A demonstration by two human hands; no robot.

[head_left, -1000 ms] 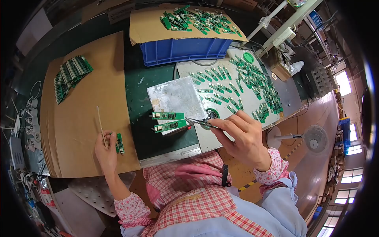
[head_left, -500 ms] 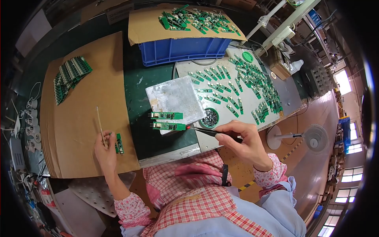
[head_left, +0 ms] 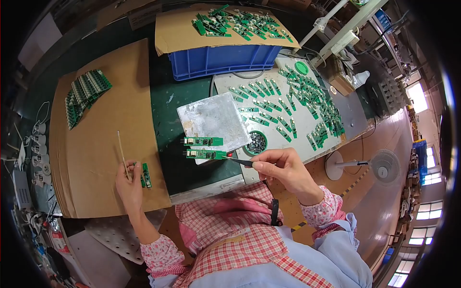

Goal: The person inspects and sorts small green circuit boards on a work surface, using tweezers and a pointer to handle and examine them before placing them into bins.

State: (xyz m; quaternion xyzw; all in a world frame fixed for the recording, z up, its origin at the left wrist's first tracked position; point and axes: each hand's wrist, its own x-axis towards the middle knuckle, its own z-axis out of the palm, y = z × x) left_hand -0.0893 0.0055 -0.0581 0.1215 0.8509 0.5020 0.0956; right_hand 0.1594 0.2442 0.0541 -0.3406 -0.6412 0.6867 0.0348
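Observation:
My right hand (head_left: 290, 173) is closed on black tweezers (head_left: 241, 161). Their tip meets the right end of the lower green circuit board (head_left: 204, 154), which lies at the front edge of a grey metal plate (head_left: 211, 117). Just above it, a second circuit board (head_left: 204, 141) lies parallel on the plate. A small red part (head_left: 229, 155) shows beside the tweezer tip. My left hand (head_left: 129, 189) pinches a thin pale stick (head_left: 121, 146) that points up and away over the cardboard. Small green boards (head_left: 146, 175) lie right beside its fingers, partly hidden.
A round container of small shiny parts (head_left: 256, 143) stands right of the plate. Many boards are spread over the white surface (head_left: 269, 134). Behind, a blue crate (head_left: 221, 62) bears cardboard with more boards. Stacked board panels (head_left: 86, 96) lie on the left cardboard (head_left: 110, 129).
My right hand has moved a little left, bringing the tweezer tip onto the lower board's right end. My left hand and the stick have barely moved.

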